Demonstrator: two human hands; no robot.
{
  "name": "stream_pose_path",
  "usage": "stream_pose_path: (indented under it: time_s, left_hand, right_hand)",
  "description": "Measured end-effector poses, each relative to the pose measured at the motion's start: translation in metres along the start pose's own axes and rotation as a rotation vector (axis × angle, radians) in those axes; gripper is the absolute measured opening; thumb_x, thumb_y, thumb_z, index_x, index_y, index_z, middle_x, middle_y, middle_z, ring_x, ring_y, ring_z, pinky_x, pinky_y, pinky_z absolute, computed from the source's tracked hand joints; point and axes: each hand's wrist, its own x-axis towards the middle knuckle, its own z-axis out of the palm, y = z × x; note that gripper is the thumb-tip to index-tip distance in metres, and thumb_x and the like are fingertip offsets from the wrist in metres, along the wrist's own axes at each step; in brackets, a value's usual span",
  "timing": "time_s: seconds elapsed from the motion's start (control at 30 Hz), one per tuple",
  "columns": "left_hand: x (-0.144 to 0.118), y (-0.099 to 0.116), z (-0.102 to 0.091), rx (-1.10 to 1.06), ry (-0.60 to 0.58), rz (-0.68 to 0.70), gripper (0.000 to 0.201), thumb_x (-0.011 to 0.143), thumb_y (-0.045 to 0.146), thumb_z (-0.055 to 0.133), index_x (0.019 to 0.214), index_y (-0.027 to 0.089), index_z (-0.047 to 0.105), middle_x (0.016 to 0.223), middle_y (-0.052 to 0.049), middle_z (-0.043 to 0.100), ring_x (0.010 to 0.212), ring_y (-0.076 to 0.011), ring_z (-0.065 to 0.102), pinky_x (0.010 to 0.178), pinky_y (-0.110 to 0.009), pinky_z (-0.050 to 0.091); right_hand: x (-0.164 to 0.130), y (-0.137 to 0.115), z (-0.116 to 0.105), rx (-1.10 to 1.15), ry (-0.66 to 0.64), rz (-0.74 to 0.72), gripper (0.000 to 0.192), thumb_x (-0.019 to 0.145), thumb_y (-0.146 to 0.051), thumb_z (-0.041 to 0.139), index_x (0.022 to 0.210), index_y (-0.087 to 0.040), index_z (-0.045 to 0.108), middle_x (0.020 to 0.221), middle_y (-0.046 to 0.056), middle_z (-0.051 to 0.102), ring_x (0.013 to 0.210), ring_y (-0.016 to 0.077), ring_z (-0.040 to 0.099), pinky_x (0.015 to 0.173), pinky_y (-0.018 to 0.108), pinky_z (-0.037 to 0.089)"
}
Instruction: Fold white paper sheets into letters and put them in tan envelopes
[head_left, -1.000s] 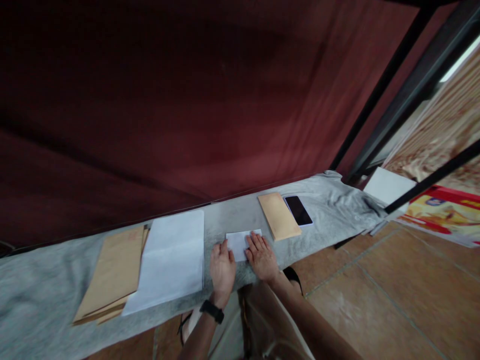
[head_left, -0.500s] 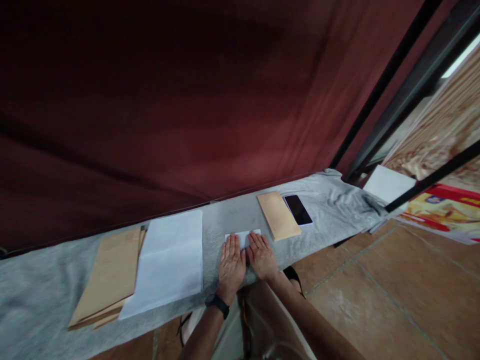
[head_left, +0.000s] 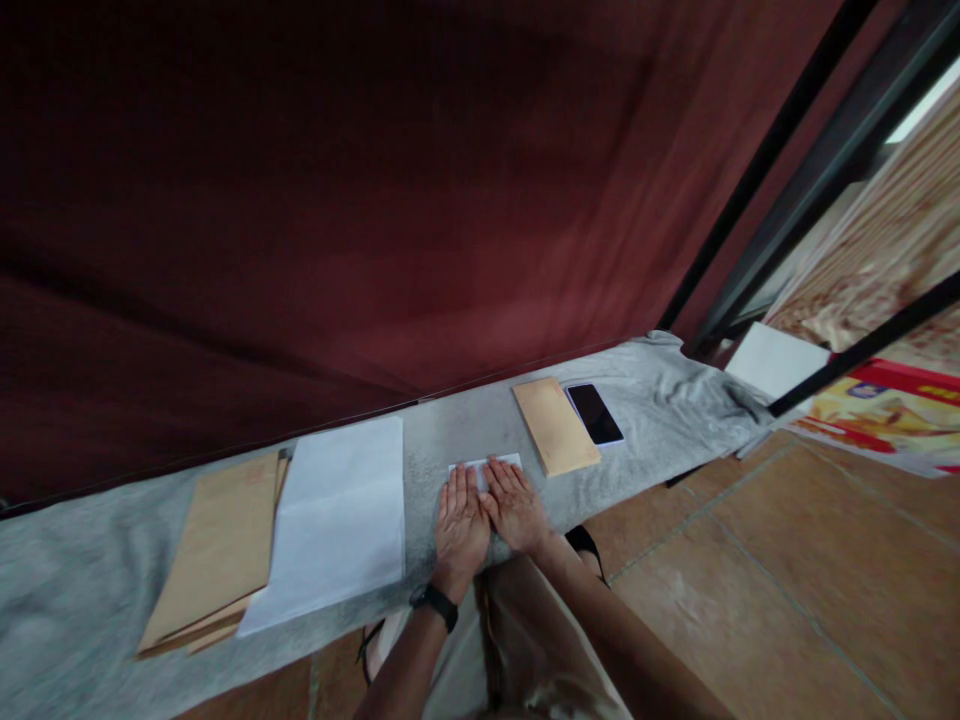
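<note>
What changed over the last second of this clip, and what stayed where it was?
The left hand slid right from the folded paper's left edge onto it, so it now lies flat beside the right hand, both pressing down with fingers spread; less of the paper shows. Nothing was picked up or let go. The white sheet, envelope stack, single envelope and phone stayed put.

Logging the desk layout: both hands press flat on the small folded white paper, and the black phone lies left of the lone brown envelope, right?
Not quite: the head view shows the black phone right of the lone brown envelope. Both the left hand and right hand do press the small folded white paper.
</note>
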Motion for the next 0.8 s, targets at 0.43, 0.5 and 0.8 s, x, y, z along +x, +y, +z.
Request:
stream_pose_path:
  time_s: [0.43, 0.5, 0.8]
  left_hand:
    - [-0.011, -0.005, -0.014, -0.014, 0.069, -0.079, 0.059, 0.099, 0.032, 0.033, 0.15, 0.003, 0.038, 0.155, -0.02, 0.041, 0.148, -0.0289, 0.033, 0.121, -0.048, 0.028]
    - [-0.013, -0.005, -0.015, 0.004, 0.069, -0.084, 0.06, 0.099, 0.032, 0.033, 0.149, 0.001, 0.038, 0.155, -0.022, 0.04, 0.147, -0.0299, 0.033, 0.121, -0.049, 0.028]
    - [-0.023, -0.013, -0.018, -0.073, 0.101, -0.131, 0.056, 0.096, 0.03, 0.039, 0.146, 0.005, 0.044, 0.152, -0.02, 0.046, 0.144, -0.03, 0.039, 0.12, -0.048, 0.03]
  right_hand:
    - [-0.017, 0.013, 0.008, -0.083, 0.093, 0.107, 0.063, 0.102, -0.04, 0.042, 0.154, -0.006, 0.031, 0.155, 0.02, 0.041, 0.144, 0.0289, 0.037, 0.117, 0.047, 0.032]
    - [-0.019, 0.013, 0.006, -0.087, 0.106, 0.117, 0.063, 0.102, -0.04, 0.041, 0.154, -0.006, 0.032, 0.154, 0.02, 0.042, 0.144, 0.0296, 0.038, 0.116, 0.047, 0.032]
    - [-0.027, 0.013, 0.001, -0.11, 0.126, 0.136, 0.063, 0.102, -0.039, 0.042, 0.154, -0.006, 0.032, 0.153, 0.02, 0.044, 0.143, 0.0302, 0.039, 0.116, 0.048, 0.033]
